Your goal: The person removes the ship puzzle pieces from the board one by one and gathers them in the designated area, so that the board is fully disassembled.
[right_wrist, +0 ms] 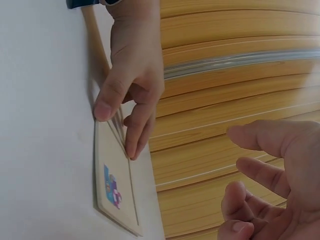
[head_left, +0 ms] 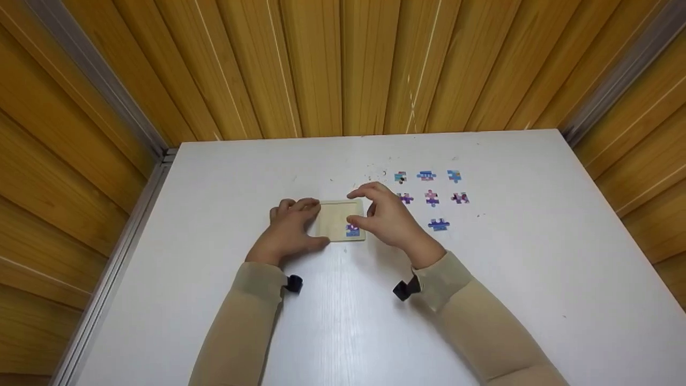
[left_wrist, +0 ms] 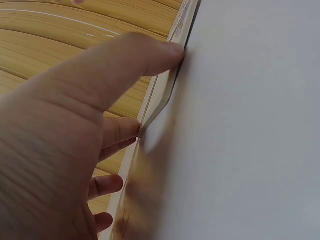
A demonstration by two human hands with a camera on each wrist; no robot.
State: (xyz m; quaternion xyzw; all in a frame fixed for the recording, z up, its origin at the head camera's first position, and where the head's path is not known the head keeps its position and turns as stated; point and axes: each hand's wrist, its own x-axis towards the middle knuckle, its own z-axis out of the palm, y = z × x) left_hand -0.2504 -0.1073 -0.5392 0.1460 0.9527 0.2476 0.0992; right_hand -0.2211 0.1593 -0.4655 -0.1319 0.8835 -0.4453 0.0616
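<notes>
A small square wooden puzzle tray [head_left: 332,221] lies flat on the white table. My left hand [head_left: 289,229] holds it at the left side, with the thumb at the near corner and fingertips at the far corner. In the left wrist view, the thumb and index finger of that hand [left_wrist: 55,115] press against the edge of the tray [left_wrist: 161,92]. One blue and purple jigsaw piece [right_wrist: 112,186] sits in the tray's near right corner. Above the tray's right side, my right hand [head_left: 392,219] hovers with fingers loosely bent and nothing between them.
Several loose jigsaw pieces [head_left: 432,198] lie in rough rows right of the tray, one of them [head_left: 439,224] nearest to me. Dark specks dot the table [head_left: 504,279]. Wood-patterned panels [head_left: 321,69] stand behind it and at both sides.
</notes>
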